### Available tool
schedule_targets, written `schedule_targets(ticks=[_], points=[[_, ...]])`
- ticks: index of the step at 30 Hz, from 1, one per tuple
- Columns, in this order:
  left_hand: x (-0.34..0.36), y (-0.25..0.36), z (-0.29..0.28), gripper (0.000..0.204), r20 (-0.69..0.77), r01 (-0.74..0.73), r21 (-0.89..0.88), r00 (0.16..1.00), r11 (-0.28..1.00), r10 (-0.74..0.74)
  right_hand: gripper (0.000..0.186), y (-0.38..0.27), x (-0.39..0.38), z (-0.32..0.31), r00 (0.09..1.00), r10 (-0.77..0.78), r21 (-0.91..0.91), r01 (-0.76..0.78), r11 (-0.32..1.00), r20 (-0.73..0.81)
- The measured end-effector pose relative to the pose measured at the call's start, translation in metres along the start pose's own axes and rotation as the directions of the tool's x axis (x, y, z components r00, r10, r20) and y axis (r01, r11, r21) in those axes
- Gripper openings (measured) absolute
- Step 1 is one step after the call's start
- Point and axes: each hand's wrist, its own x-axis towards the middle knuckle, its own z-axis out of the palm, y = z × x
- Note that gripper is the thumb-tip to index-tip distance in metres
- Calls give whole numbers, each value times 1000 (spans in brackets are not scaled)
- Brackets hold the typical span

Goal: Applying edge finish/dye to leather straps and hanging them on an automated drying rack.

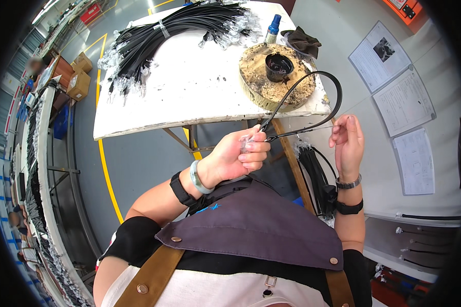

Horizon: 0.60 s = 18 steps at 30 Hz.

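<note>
so, head view, the only one. left hand (243,153): closed in a fist, gripping the two ends of a black strap (338,96) with some clear plastic wrap (247,145) caught among the fingers. the strap stands out from the fist as a loop, in the air past the near edge of the white table (194,92), its bend toward the right hand (348,140). that hand: fingers half curled, raised near the loop. a thin pale strand (320,128) runs to the fingertips; whether they pinch it, cannot tell.

risks, as judged. the loop's upper side passes in front of, or close by, a round stained block (253,89) bearing a small black cup (278,74) of dark stuff. contact cannot be told. a springy strap, let slip at one end, could flick toward the cup, tip it or pick up a smear. slick wrap under the fingers might cause just that slip. a hard pull on the strand could snap it or twist the loop. a wide elbow swing might catch the straps (317,179) hanging below the table edge. blue-capped bottle (273,29) beyond the cup: upright, could topple if the block were jolted.
</note>
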Motion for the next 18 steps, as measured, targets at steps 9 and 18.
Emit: schedule_targets(ticks=[9, 18], points=[[-1, 0, -2, 34, 13, -1, 3, 1000, 1000, 1, 29, -2, -1, 0, 1000, -27, -11, 27, 1000, -8], [0, 0, -2, 34, 18, 2, -3, 1000, 1000, -2, 29, -5, -4, 3, 998, -46, -43, 44, 998, -48]])
